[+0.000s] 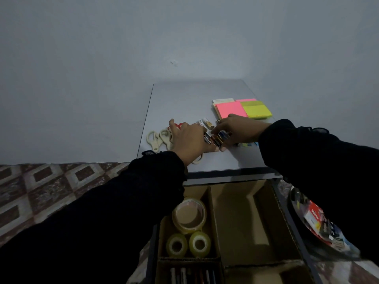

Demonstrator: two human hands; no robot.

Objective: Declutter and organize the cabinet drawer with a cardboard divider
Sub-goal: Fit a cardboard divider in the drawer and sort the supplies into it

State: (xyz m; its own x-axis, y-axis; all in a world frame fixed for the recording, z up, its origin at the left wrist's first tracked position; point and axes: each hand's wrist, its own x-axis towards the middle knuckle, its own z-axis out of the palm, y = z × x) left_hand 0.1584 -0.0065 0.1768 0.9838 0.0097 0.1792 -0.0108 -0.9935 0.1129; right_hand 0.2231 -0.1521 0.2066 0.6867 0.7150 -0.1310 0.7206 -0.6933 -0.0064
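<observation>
Together, left hand point(189, 140) and right hand point(239, 131) cupped round small batteries point(217, 139) — long axes slanting away-left — cabinet top point(184, 103).

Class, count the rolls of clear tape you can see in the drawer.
3, all in the divider's left compartment: a large roll at the back, and two small rolls side by side in front. The sleeve could hide more.

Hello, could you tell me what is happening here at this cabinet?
A person is sorting small things on the cabinet top. Both hands, the left hand and the right hand, gather a small cluster of batteries between them. Scissors lie to the left, sticky notes behind. Below, the open drawer holds a cardboard divider: tape rolls fill one compartment, pens another, and the large one looks empty.
</observation>
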